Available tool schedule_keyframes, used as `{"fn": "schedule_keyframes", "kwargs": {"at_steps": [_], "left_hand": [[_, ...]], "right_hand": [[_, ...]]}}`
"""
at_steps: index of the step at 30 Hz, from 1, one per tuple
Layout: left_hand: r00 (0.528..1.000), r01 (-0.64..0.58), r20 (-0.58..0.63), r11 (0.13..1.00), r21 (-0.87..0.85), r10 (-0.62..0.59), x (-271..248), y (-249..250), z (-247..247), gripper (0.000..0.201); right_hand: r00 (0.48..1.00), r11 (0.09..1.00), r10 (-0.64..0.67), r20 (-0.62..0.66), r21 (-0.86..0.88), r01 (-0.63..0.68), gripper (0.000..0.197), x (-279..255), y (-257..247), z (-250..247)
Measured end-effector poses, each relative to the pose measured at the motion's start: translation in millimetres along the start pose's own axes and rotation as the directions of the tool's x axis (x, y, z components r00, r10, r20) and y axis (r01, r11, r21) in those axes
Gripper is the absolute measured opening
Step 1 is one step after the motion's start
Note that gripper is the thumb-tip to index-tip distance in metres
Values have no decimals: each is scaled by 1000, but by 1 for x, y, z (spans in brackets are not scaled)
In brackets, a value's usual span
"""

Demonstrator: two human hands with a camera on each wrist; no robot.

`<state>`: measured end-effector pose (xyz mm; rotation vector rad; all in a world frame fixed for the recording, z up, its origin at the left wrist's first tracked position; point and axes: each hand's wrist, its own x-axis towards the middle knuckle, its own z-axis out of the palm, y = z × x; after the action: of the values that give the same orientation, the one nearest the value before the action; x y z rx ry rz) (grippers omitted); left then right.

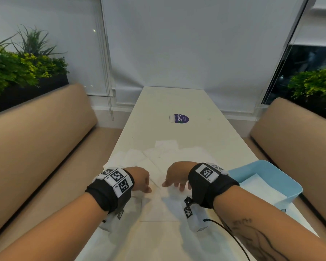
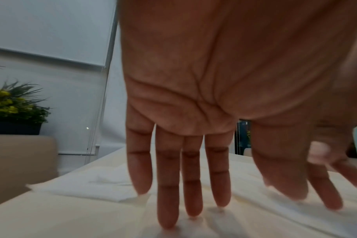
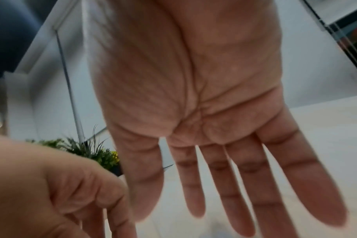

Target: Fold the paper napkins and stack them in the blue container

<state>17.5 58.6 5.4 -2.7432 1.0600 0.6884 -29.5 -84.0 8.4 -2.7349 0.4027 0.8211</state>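
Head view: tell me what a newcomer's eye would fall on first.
Two hands in black wristbands meet low over the white table: the left hand and the right hand, fingers straight, at the loose white napkins. At the table's right edge sits the blue container, white paper already inside. Farther up lies a round purple sticker.

This is a dining booth, as in a café or restaurant: a long white table (image 1: 177,98) runs between the tan padded left bench (image 1: 36,144) and right bench (image 1: 297,132). A left planter (image 1: 23,72) and right planter (image 1: 314,85) of greenery back the seats. Roller blinds (image 1: 177,44) cover the far windows, and paper napkins (image 1: 166,147) and a purple sticker (image 1: 181,118) lie on the table.
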Motion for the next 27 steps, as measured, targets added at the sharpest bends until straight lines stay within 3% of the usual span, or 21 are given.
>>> {"fn": "schedule_keyframes", "kwargs": {"at_steps": [2,5,10,13,18,22,27], "left_hand": [[1000,13,-2,1000,-16,-13,-1,0,-1,43],[999,33,20,999,-10,-33,-2,6,-3,41],[998,-29,-52,998,-63,26,0,29,-9,37],[984,-161,-118,959,-232,137,3,51,-10,42],[952,-307,-148,841,-446,269,0,103,-19,49],[945,-313,-125,727,-611,302,-1,136,-20,55],[936,-335,-129,721,-607,326,0,162,-13,63]], "right_hand": [[997,999,17,-76,34,-14,35,-3,9,-2],[981,990,63,-184,-112,-85,40,-10,22,0],[949,950,148,-277,-226,-214,21,-31,43,0],[941,983,151,-303,-57,-176,18,-46,65,-13],[929,974,169,-328,200,-107,44,-94,99,-39],[904,932,234,-358,346,-104,45,-124,132,-43],[836,868,412,-364,436,-238,51,-154,186,-21]]}}
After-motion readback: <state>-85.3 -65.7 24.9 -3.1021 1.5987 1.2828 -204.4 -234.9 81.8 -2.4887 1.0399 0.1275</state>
